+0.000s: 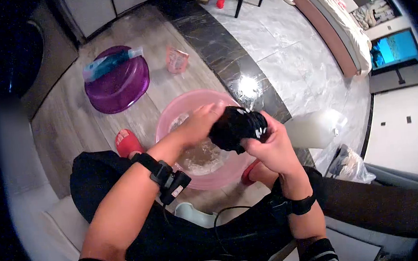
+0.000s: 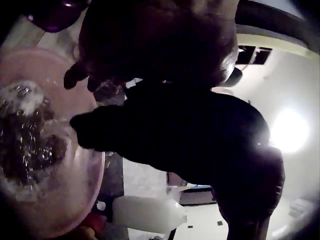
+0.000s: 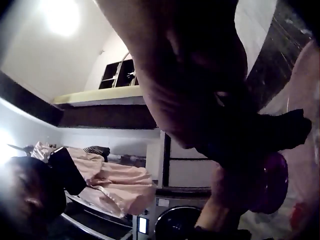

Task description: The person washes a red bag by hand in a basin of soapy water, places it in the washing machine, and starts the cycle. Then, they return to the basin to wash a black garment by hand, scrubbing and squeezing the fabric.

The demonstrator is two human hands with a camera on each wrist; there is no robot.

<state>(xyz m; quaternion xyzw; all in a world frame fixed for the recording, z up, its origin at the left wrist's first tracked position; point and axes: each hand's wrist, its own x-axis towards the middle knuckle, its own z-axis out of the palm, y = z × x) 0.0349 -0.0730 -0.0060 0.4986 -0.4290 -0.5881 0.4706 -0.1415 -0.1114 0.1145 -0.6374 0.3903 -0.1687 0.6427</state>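
A bunched black cloth (image 1: 235, 128) with small white marks is held up over a pink basin (image 1: 165, 115). My right hand (image 1: 279, 147) grips its right side, thumb in front and fingers behind. At the left side my left hand (image 1: 201, 124) holds the cloth, its fingertips partly hidden by it. Foamy water (image 1: 206, 160) lies in the basin below. The left wrist view has the cloth (image 2: 170, 132) as a dark shape, with one end hanging toward the basin (image 2: 80, 200). In the right wrist view the cloth (image 3: 285, 129) is dark too.
An upturned purple basin (image 1: 132, 89) carries a bottle of blue liquid (image 1: 109, 64) at the left. Behind the pink basin stands a pink pouch (image 1: 177, 60). A large whitish jug (image 1: 314, 129) and a plastic bag (image 1: 350, 165) are at the right. Red slippers (image 1: 129, 144) flank the pink basin.
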